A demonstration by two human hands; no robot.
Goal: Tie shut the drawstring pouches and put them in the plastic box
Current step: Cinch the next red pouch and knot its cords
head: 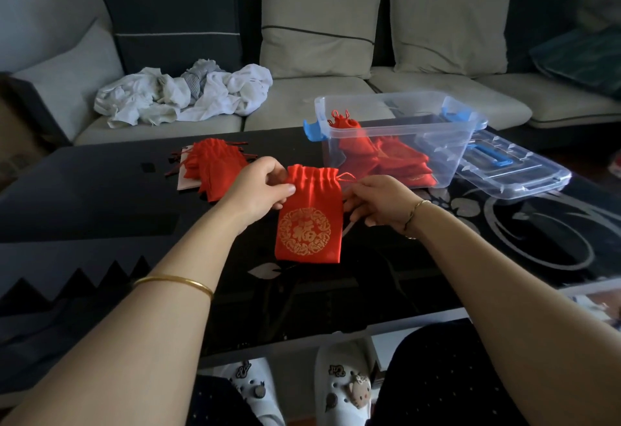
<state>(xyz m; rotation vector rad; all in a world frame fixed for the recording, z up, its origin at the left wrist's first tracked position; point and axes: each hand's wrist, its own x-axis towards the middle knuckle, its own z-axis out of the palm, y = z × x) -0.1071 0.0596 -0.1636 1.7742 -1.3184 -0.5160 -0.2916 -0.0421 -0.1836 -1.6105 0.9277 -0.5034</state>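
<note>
— What does the head view give you?

— Both forearms reach out over the dark glass table (100,197). Between the hands hangs one red pouch (307,220) with a gold round emblem facing us. Its top is gathered into pleats and its lower edge is down by the tabletop.

— And the hands?

— The left hand (265,187) pinches the pouch's gathered top at the left corner, thumb in front. The right hand (379,200) has its fingers curled at the pouch's right edge, pinched on the drawstring (347,177), a loop of which sticks up just above the knuckles. The two hands are apart, with the width of the pouch between them.

— The other pouches?

— A loose pile of red pouches (218,167) lies on the table behind the left hand. To the right stands the clear plastic box (447,157) with blue latches, open, with several tied pouches (386,157) inside. Its lid (514,173) lies flat just beside it, further right.

— Anything else?

— A gold bangle (174,283) on the left forearm and a thin bracelet (415,210) on the right wrist. White clogs (342,388) show under the table. Behind it is a sofa (437,96) with crumpled white clothes (184,96) on its seat.
</note>
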